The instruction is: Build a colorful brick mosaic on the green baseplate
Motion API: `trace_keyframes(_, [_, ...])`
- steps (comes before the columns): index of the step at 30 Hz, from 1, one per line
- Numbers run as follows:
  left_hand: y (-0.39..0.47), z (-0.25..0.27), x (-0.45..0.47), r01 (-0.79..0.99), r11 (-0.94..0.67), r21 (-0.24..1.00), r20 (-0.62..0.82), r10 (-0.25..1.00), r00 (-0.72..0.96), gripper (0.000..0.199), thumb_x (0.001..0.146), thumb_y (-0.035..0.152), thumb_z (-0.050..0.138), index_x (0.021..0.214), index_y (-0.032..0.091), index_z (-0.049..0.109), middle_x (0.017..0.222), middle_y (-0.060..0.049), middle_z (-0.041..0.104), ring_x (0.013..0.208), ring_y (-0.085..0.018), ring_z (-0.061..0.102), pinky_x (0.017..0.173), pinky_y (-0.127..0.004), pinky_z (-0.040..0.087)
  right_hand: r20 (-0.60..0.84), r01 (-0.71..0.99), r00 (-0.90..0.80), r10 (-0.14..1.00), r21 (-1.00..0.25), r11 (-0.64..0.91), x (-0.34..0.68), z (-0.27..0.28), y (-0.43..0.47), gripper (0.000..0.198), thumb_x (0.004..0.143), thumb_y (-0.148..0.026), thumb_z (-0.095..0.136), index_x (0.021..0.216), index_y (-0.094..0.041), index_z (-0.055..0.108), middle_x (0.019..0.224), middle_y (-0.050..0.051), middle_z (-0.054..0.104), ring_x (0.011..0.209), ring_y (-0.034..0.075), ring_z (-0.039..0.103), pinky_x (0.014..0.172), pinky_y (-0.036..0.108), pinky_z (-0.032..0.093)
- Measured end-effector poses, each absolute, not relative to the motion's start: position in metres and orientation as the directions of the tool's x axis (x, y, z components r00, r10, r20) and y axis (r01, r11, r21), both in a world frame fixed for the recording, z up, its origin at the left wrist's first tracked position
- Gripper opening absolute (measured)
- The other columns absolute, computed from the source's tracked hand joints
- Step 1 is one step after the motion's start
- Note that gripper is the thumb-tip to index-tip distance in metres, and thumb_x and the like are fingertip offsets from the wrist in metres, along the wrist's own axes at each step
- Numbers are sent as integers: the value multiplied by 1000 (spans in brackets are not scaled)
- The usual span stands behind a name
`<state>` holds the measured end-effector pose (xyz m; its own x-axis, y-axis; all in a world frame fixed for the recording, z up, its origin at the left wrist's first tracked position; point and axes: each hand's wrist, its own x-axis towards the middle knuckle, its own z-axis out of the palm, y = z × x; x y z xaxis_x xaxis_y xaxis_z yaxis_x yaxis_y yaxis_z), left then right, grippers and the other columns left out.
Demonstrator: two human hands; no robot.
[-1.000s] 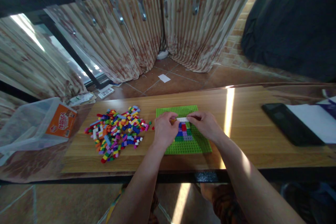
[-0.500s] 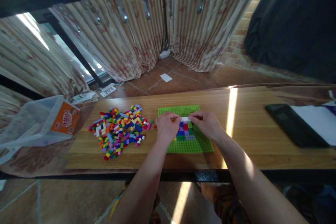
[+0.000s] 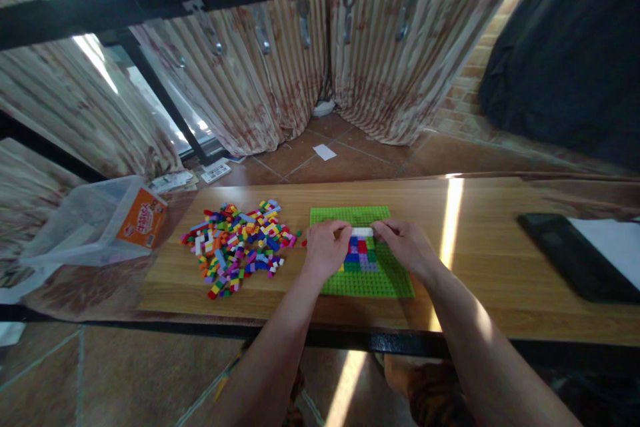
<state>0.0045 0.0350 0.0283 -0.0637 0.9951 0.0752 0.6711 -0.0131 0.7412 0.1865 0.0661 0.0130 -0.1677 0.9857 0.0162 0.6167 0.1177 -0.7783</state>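
Observation:
A long white toy brick [image 3: 363,231] lies across the upper edge of a patch of coloured bricks [image 3: 361,257] on the green baseplate [image 3: 373,287]. My left hand [image 3: 327,247] is closed in a pinch at the left end of the white brick. At its right end, the fingers of my right hand [image 3: 406,245] are pinched together. Whether the white piece is one brick or several in a row, I cannot tell. Red, blue, purple and green bricks show in the patch; my left hand hides part of its left side.
Left of the baseplate, a loose pile of colourful bricks [image 3: 240,250] spreads over the wooden table [image 3: 480,280]. A clear plastic bin [image 3: 80,227] with an orange label stands at the far left. To the right lie a black tablet-like slab [image 3: 575,257] and white paper [image 3: 607,240].
The view has shifted slightly, so the table and everything on it appear a little further right and lower. Both hands stay at the ends of the white brick.

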Motion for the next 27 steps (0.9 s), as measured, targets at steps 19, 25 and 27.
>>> trace_keyframes(19, [28, 34, -6, 725, -53, 686, 113, 993, -34, 25, 89, 16, 53, 105, 13, 71, 109, -10, 74, 103, -22, 67, 98, -35, 50, 57, 645, -153, 987, -751, 143, 177, 16, 60, 28, 84, -42, 56, 90, -23, 76, 88, 3, 77, 81, 21, 68, 74, 32, 47])
trace_keyframes(25, [24, 34, -6, 767, -62, 638, 108, 994, -9, 24, 89, 17, 53, 105, 14, 71, 109, -9, 74, 104, -23, 66, 99, -37, 49, 59, 644, -154, 986, -751, 146, 177, 14, 61, 28, 84, -43, 56, 88, -24, 77, 90, 3, 77, 82, 21, 69, 75, 33, 48])
trace_keyframes(27, [24, 32, -7, 775, -64, 628, 114, 993, -11, 24, 88, 16, 54, 105, 14, 71, 109, -9, 74, 105, -23, 66, 99, -38, 49, 68, 649, -151, 986, -745, 151, 179, 14, 60, 30, 85, -44, 55, 90, -24, 77, 91, 4, 77, 82, 22, 69, 75, 33, 48])
